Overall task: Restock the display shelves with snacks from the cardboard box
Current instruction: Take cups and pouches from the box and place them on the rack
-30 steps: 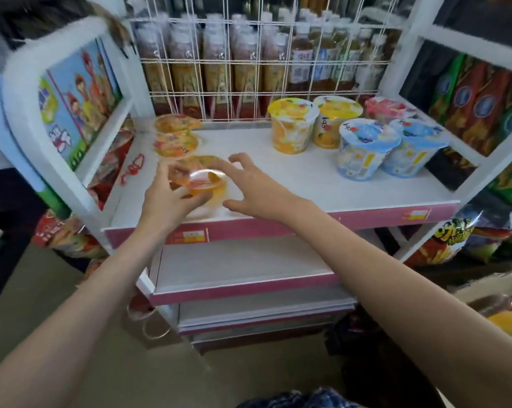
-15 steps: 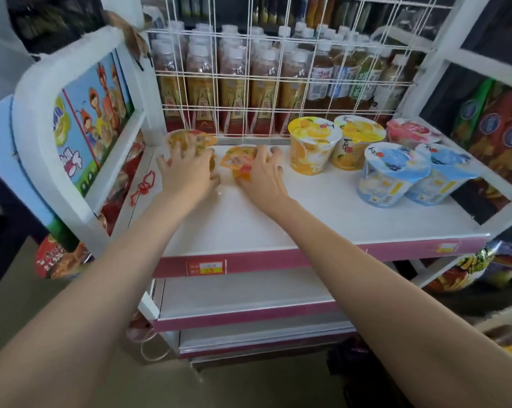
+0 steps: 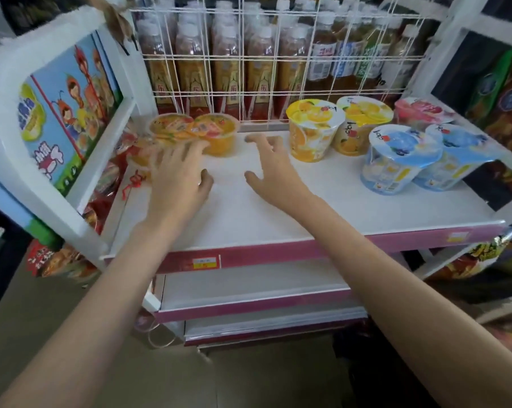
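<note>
third orange cup [image 3: 140, 156] blurred behind left fingers, bottle tops cropped

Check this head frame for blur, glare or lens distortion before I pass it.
Head view: left hand and the orange jelly cups beside it are motion-smeared; yellow cups sharper; wide-angle bending curves the shelf edge; soft, washed-out light, no hard glare.

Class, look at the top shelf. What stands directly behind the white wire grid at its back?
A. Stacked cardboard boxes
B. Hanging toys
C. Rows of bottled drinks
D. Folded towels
C: rows of bottled drinks with white caps stand behind the wire grid at the back of the top shelf.
</note>
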`<state>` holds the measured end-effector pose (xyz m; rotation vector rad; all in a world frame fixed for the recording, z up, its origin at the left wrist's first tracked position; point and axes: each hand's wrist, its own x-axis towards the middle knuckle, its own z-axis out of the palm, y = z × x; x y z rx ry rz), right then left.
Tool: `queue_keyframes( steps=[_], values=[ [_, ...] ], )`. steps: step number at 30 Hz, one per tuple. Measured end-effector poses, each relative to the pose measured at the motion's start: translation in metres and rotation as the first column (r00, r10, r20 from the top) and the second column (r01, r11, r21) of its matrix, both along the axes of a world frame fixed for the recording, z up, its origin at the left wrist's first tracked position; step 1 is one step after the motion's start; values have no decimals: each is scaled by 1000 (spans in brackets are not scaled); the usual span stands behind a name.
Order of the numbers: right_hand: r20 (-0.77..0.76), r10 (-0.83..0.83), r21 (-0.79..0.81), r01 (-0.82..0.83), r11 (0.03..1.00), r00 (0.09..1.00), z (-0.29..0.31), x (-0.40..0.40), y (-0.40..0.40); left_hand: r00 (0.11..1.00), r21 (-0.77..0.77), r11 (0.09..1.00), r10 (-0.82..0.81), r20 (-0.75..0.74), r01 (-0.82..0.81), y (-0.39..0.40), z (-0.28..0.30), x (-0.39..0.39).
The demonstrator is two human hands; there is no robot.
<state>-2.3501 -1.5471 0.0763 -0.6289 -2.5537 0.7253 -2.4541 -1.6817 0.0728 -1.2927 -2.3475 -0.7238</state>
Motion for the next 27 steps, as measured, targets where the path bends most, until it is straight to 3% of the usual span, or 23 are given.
queue_keyframes(
  steps=[2,5,9,13,17,21,25,27],
  values=[
    [-3,-11,99,11,995,1000,1,64,9,992,225,968,-123,41,111,6,-1,37],
    [41,-141,123,135,983,989,-1,172,27,943,333,901,-322,85,277,29,-10,105],
    [74,-390,129,379,916,918,-10,322,47,800,285,795,-586,127,536,71,-41,199],
    [251,-585,23,600,800,771,-45,442,76,677,118,703,-709,199,701,109,-79,287],
    [407,-595,-67,672,738,694,-97,529,106,616,-10,646,-722,314,763,143,-122,361],
    [629,-440,-157,659,735,641,-170,592,153,673,-171,689,-571,471,704,172,-161,429],
    [728,-297,-267,655,707,618,-236,629,170,691,-351,621,-466,553,700,188,-197,486],
    [755,-264,-324,692,646,600,-257,635,176,698,-385,613,-419,581,689,194,-205,503]
  ],
)
